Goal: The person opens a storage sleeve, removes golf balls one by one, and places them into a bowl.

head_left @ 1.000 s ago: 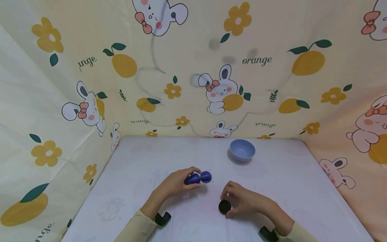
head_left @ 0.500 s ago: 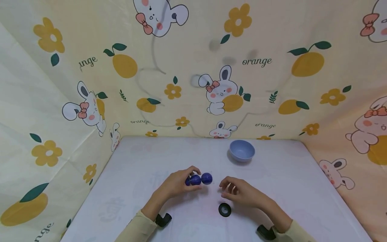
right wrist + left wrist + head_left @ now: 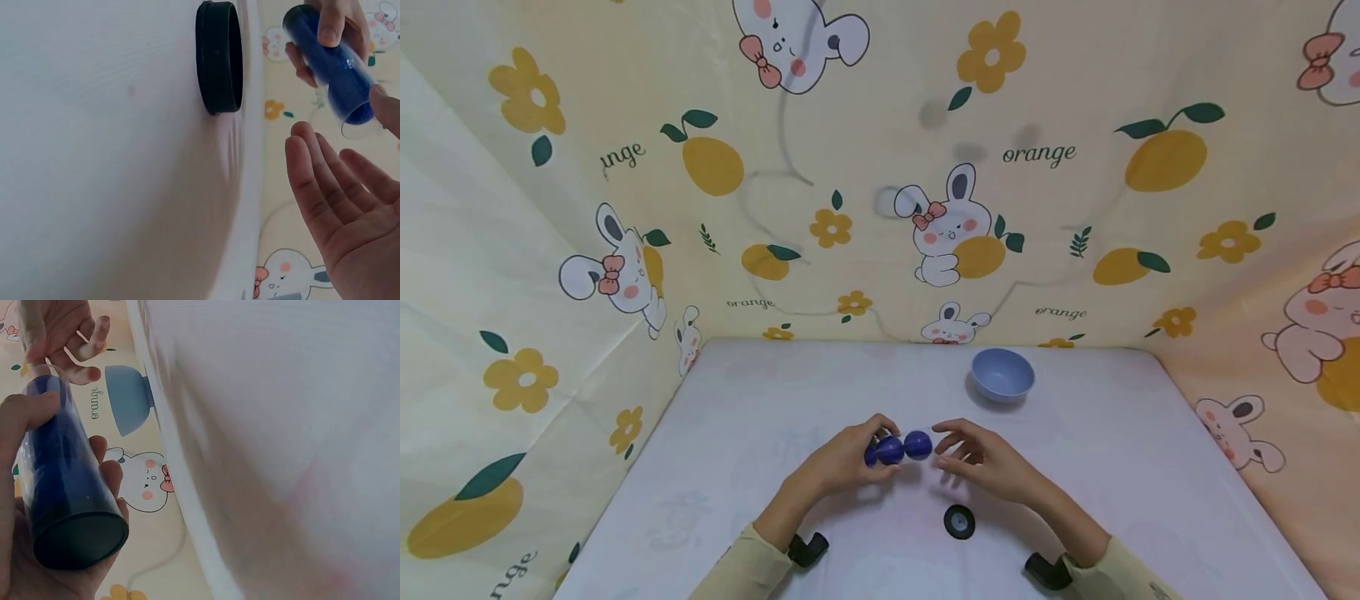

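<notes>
My left hand (image 3: 848, 457) grips a clear tube (image 3: 72, 472) of blue balls (image 3: 917, 445), held tilted above the table. In the left wrist view, a dark cap (image 3: 81, 540) covers the tube's near end; its far end is clear and looks uncovered. Beside that end is my right hand (image 3: 991, 462), palm up with loosely bent fingers and nothing gripped. In the right wrist view its thumb lies very close to the tube's rim; whether they touch I cannot tell. A round black lid (image 3: 959, 522) lies on the table below the right hand.
A blue bowl (image 3: 1002, 375) stands at the back of the white-covered table (image 3: 760, 392), right of the middle. Cloth printed with rabbits and oranges (image 3: 880, 167) hangs behind and at both sides. Each wrist wears a small black device.
My right hand has let go of the black lid, leaving it on the table, and moved up and left to the tube's clear end. The left hand still holds the tube, shifted slightly right.
</notes>
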Motion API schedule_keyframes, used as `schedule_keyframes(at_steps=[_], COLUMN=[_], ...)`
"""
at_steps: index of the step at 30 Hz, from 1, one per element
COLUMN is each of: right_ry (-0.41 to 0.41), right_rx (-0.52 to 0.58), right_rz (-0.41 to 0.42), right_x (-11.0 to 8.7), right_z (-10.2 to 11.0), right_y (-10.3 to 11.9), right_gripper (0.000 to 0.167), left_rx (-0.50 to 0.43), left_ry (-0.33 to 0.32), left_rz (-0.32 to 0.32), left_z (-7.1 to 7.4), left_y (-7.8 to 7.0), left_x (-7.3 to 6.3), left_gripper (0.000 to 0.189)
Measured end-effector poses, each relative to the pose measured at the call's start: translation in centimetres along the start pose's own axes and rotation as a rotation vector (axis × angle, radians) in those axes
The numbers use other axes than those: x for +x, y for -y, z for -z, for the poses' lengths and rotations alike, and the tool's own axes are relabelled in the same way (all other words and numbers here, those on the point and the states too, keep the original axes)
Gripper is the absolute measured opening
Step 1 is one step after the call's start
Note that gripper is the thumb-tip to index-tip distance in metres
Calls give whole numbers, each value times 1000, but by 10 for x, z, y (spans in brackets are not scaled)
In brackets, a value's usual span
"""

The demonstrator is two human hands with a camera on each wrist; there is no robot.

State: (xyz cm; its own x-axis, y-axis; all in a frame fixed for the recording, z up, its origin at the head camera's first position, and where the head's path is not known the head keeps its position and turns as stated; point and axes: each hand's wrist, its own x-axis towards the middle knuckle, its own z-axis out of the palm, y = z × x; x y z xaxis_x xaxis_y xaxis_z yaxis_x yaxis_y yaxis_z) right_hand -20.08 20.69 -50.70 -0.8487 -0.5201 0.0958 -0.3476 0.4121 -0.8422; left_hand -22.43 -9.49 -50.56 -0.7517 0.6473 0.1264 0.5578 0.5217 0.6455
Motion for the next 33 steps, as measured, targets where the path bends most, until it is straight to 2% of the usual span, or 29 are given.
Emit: schedule_keyframes(at_steps=[4, 11, 18, 25, 33], right_ry=[-9, -31, -19, 2, 12], right_rx=[10, 49, 98, 153, 168], right_rz=[16, 17, 6, 5, 12], right_x=[4, 6, 8, 12, 17], right_z=[-3, -3, -2, -2, -2], right_y=[1, 1, 0, -3, -7], right_gripper=[51, 46, 47, 45, 46], left_rx=[23, 140, 166, 206, 230], left_ry=[-7, -60, -103, -134, -164], left_rz=[-7, 21, 29, 6, 7], left_z=[0, 3, 7, 11, 13], left_y=[-1, -4, -3, -4, -6], left_x=[-2, -3, -4, -4, -4], left_gripper=[49, 51, 51, 54, 52])
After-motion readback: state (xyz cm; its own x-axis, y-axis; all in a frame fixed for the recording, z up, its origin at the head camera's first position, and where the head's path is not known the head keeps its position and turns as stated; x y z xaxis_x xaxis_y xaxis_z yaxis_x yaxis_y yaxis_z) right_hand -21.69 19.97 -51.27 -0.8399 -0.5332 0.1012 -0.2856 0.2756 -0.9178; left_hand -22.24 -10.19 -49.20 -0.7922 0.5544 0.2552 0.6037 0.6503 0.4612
